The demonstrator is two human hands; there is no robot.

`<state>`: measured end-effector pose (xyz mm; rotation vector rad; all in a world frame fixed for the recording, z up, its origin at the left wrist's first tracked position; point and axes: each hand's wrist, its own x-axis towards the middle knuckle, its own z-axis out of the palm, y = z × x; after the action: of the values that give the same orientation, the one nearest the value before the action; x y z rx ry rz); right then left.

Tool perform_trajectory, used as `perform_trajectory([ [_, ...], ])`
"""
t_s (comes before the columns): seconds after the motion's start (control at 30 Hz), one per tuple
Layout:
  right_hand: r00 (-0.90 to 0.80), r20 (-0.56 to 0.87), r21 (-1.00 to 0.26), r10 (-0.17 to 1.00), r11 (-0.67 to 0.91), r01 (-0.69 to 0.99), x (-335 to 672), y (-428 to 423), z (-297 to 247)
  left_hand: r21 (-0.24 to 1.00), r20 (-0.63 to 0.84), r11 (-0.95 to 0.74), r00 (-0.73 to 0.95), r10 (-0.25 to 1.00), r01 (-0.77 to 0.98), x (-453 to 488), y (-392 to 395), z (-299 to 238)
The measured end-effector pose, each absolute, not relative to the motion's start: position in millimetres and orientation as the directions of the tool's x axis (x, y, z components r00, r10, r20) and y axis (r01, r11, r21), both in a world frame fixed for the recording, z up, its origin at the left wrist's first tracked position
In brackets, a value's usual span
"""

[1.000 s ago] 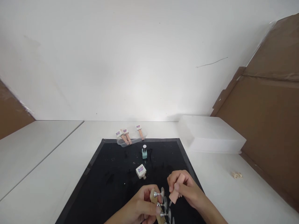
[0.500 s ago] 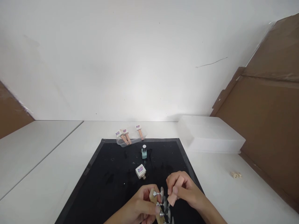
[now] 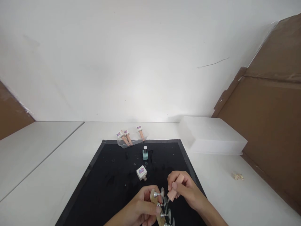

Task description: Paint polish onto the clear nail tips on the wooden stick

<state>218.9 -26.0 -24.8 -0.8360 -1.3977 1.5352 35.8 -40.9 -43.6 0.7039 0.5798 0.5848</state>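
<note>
My left hand (image 3: 145, 207) is closed around a pale nail tip stand (image 3: 154, 197), a bar with metal stems bearing several clear nail tips (image 3: 162, 194). Between the fingers of my right hand (image 3: 184, 188) is a nail polish brush (image 3: 176, 187) with a pink cap handle. Its lower end points down-left at one of the nail tips; whether the bristles touch it I cannot tell. Beyond my hands, a white nail polish bottle (image 3: 141, 172) with a purple label lies uncapped on the black mat (image 3: 113, 188). The stand's near end runs out of view.
A teal polish bottle (image 3: 145, 154) with a dark, white-topped cap stands on the mat. Behind it, a clear tray (image 3: 134, 141) holds several pink-capped polish bottles. A white translucent box (image 3: 216, 138) sits at the back right, and small cream rings (image 3: 238, 176) lie on the right.
My right hand with the brush has shifted slightly up and left, towards a nail tip farther along the stand. My left hand and the stand have barely moved.
</note>
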Motion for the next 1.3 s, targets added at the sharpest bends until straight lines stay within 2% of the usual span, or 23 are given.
perform_trajectory([
  [0.2,-0.438,0.096,-0.984,0.894,0.02,-0.175,219.1,-25.4,-24.9,0.726,-0.273,0.619,0.699,0.661,-0.301,36.6,-40.2,-42.5],
  [1.3,-0.411,0.098,-0.976,0.906,0.007,-0.217,218.5,-25.3,-27.5,0.689,-0.255,0.638,0.709,0.657,-0.343,36.7,-39.1,-44.8],
])
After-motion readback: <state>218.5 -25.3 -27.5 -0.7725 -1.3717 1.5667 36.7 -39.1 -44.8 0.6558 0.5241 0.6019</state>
